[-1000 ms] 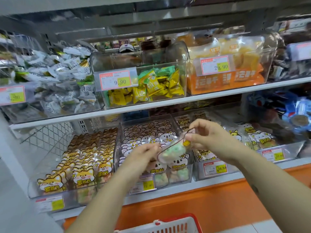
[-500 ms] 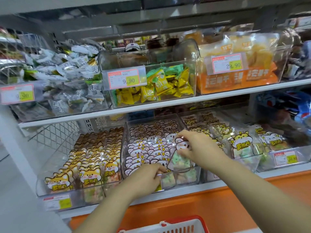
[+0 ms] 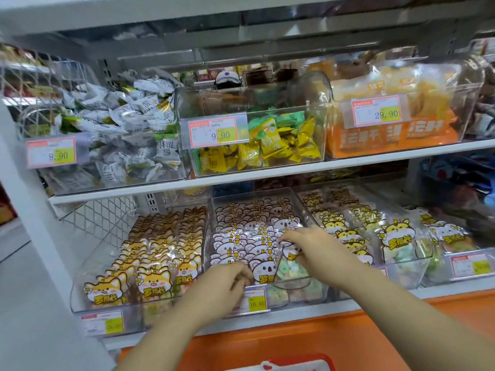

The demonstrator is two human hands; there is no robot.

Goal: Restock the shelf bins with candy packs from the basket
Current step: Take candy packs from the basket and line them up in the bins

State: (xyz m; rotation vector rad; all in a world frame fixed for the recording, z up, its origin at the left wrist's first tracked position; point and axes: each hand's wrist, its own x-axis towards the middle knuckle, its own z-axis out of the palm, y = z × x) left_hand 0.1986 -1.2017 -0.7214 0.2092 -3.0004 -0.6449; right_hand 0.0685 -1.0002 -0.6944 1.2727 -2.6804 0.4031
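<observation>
The right hand (image 3: 313, 246) was inside the koala bin (image 3: 209, 226), the clear middle bin on the lower shelf. Its fingers curled round the header of a candy pack (image 3: 290, 267) and pinched it at the bin's front right corner. There the pack stood partly down among the rows, green sweets showing through the film. The left hand (image 3: 222, 285) sat at the bin's front wall, just above the price tag (image 3: 255, 301), fingers bent in toward the front row. Whether it gripped a pack or only steadied the row I could not tell. The basket (image 3: 294, 366) lay below the bin, only its rim in view.

The risks, as I judged them, came from crowding: the bin looked nearly full (rows tight from back to front). Forcing this pack down could have buckled its header, or popped a neighbour up and over the front wall. Released too soon, it might have leaned sideways rather than faced forward. The glossy film could also have slipped out of so light a pinch
</observation>
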